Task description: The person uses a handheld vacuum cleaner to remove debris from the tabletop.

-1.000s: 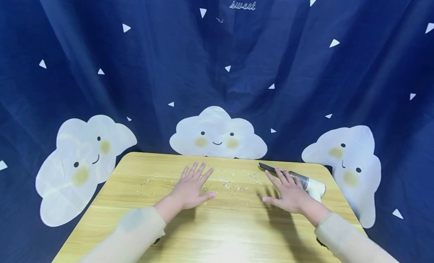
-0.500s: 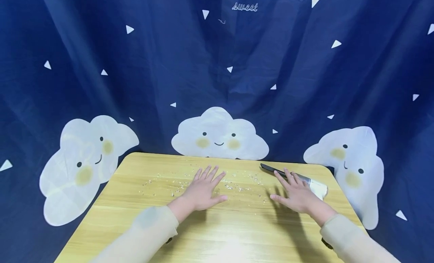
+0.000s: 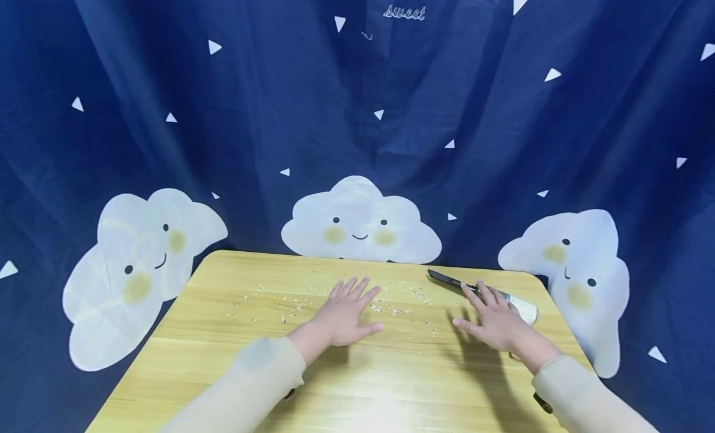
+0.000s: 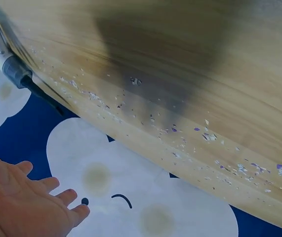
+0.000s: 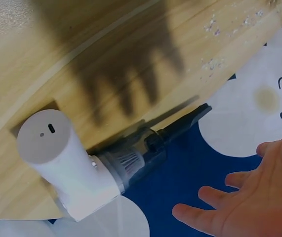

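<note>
A small white handheld vacuum (image 3: 523, 309) with a grey middle and a black nozzle (image 3: 444, 277) lies at the far right of the wooden table (image 3: 234, 352). My right hand (image 3: 493, 320) is open with fingers spread, just left of and partly over the vacuum, not gripping it. In the right wrist view the vacuum (image 5: 81, 170) lies free near the table edge, apart from the hand (image 5: 252, 200). My left hand (image 3: 349, 310) is open and flat at mid-table among scattered crumbs (image 3: 385, 308). The left wrist view shows the crumbs (image 4: 205, 136) and the hand's shadow.
More crumbs (image 3: 279, 299) are strewn across the far half of the table. A dark blue curtain (image 3: 357, 110) with white cloud faces hangs right behind the table's back edge. The table's near half is bare wood.
Both hands have slid to the right across the table, still open. The right hand now covers more of the vacuum's body. The vacuum has not moved.
</note>
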Available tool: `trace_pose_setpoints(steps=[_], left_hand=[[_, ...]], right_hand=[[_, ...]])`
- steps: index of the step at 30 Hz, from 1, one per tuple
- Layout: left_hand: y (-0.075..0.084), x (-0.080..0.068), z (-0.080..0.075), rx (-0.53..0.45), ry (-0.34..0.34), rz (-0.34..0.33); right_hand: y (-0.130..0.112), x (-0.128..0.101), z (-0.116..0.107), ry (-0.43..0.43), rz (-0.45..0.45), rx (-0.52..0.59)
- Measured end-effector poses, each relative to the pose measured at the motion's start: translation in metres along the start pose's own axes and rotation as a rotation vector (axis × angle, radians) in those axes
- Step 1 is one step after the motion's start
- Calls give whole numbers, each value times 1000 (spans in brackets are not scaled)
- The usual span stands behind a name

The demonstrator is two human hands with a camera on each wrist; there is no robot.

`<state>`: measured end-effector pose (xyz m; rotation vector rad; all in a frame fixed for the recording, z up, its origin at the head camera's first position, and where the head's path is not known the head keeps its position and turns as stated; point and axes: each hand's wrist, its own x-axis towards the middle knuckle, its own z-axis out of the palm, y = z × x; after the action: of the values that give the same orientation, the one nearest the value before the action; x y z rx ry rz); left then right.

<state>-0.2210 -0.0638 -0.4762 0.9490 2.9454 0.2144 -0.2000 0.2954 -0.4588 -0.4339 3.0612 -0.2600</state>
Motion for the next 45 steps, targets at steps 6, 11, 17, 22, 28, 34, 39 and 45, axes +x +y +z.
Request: trace_pose_setpoints(steps=[6,11,17,22,28,34,39,45], left_hand=[[8,8,2,-15,-8,13],[14,17,4,-13,-27,15],[18,23,8,-31,-50,14],[19,27,12,-54,-41,4],[20,31,16,-69,-27,-7],[24,34,17,-110,2,-36],[29,46,20,-169,17,-73],[34,56,15,-176,16,-100]], right_hand=[[8,1,-1,-26,37,4],[16,2,0,-42,63,5],[21,4,4,-50,71,21],[28,7,7,-28,89,23],[37,11,14,-43,159,34],[44,14,16,-82,243,30],[50,14,14,-112,333,39],[52,16,16,-122,394,54]])
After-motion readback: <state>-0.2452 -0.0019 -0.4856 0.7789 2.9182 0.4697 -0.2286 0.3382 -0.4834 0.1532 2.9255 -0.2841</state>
